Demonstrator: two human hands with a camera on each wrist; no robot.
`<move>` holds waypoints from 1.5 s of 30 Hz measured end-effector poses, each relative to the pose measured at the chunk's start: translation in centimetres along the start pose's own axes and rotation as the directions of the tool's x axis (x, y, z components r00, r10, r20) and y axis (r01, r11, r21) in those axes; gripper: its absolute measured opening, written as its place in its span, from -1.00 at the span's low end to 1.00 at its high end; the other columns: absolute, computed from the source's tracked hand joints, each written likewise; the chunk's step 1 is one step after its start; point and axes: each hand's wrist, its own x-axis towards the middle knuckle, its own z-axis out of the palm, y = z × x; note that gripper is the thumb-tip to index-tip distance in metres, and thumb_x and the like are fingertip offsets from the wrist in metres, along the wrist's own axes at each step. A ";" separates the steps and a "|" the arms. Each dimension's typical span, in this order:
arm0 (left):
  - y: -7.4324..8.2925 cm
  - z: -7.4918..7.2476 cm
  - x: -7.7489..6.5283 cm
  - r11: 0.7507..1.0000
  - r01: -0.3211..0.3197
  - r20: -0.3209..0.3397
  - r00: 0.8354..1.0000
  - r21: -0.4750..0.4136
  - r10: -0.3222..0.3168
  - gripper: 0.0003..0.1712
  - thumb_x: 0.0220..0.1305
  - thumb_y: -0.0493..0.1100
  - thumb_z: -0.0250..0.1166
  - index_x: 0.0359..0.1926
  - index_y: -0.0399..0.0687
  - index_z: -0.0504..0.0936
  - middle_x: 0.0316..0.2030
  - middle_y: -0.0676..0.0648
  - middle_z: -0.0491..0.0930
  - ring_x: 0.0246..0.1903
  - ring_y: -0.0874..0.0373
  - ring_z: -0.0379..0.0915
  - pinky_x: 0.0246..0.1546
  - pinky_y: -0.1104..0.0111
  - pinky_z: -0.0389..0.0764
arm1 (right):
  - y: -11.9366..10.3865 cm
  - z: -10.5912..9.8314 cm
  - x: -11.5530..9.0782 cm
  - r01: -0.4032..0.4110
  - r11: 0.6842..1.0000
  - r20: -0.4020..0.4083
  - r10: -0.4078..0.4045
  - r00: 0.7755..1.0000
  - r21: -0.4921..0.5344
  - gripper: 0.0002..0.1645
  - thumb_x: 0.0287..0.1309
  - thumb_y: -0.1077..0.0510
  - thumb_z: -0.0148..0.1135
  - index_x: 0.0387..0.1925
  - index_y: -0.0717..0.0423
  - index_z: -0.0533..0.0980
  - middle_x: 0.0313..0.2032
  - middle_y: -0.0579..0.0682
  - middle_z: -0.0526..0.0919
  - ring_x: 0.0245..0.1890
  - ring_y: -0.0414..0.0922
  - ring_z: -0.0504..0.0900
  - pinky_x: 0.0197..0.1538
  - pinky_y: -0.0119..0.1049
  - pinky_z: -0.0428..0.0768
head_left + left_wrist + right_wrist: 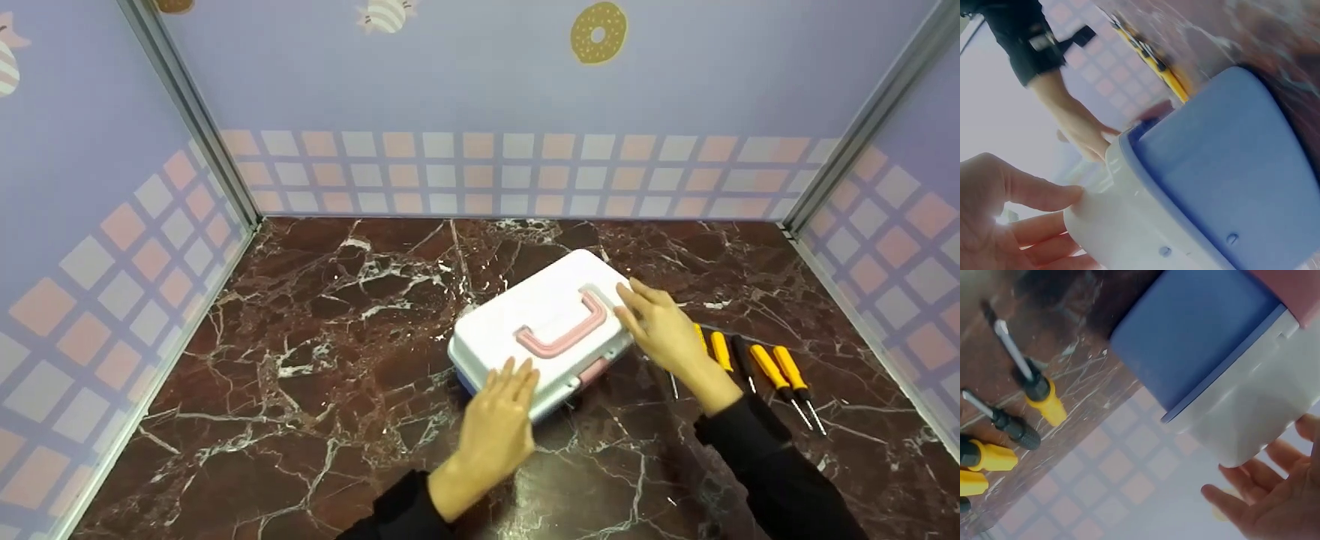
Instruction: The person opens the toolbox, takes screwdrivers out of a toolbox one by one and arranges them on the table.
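Note:
A toolbox (517,315) with a white lid, a blue body and a pink folded-down handle (562,341) rests at an angle on the dark marbled table. Its pink latch (592,371) faces the person, and the lid is closed. My left hand (499,420) lies with straight fingers on the lid's near left corner; the left wrist view shows the thumb (1053,194) at the lid's edge. At the right end, the fingers of my right hand (664,330) touch the lid's rim. Beneath that hand in the right wrist view is the blue body (1196,337).
Several screwdrivers (769,367) with yellow or black handles lie side by side to the right of the toolbox, partly behind the right hand. Patterned panels (517,172) enclose the table at the back and both sides, with metal posts (195,112) at the corners.

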 end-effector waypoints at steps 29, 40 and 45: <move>-5.6 0.9 0.8 0.986 0.096 -0.284 0.950 -0.137 -0.132 -0.60 -0.18 -0.44 0.35 -0.17 -0.37 0.58 -0.06 -0.25 0.53 0.00 -0.12 0.41 0.00 0.25 0.38 | -5.3 0.6 -6.9 0.145 0.978 -0.309 -0.186 0.933 -0.151 -0.42 -0.24 0.36 0.40 -0.05 0.34 0.49 -0.06 0.33 0.48 -0.12 0.22 0.48 -0.04 0.03 0.40; -4.8 0.9 0.9 0.989 0.144 -0.294 0.947 0.044 -0.125 -0.62 -0.14 -0.51 0.29 -0.18 -0.33 0.61 -0.10 -0.24 0.55 -0.06 -0.11 0.46 -0.07 0.26 0.44 | -5.3 0.9 -6.9 0.208 0.959 -0.394 -0.269 0.879 -0.190 -0.61 -0.20 0.39 0.33 -0.19 0.29 0.57 -0.20 0.22 0.60 -0.19 0.15 0.55 -0.09 -0.04 0.47; -5.0 1.1 1.3 0.989 0.151 -0.297 0.944 0.005 -0.143 -0.66 -0.11 -0.47 0.29 -0.19 -0.33 0.62 -0.11 -0.24 0.55 -0.06 -0.12 0.46 -0.08 0.25 0.45 | -5.2 1.0 -6.6 0.191 0.967 -0.396 -0.245 0.885 -0.170 -0.63 -0.23 0.38 0.35 -0.22 0.32 0.58 -0.22 0.24 0.60 -0.20 0.17 0.56 -0.13 -0.03 0.49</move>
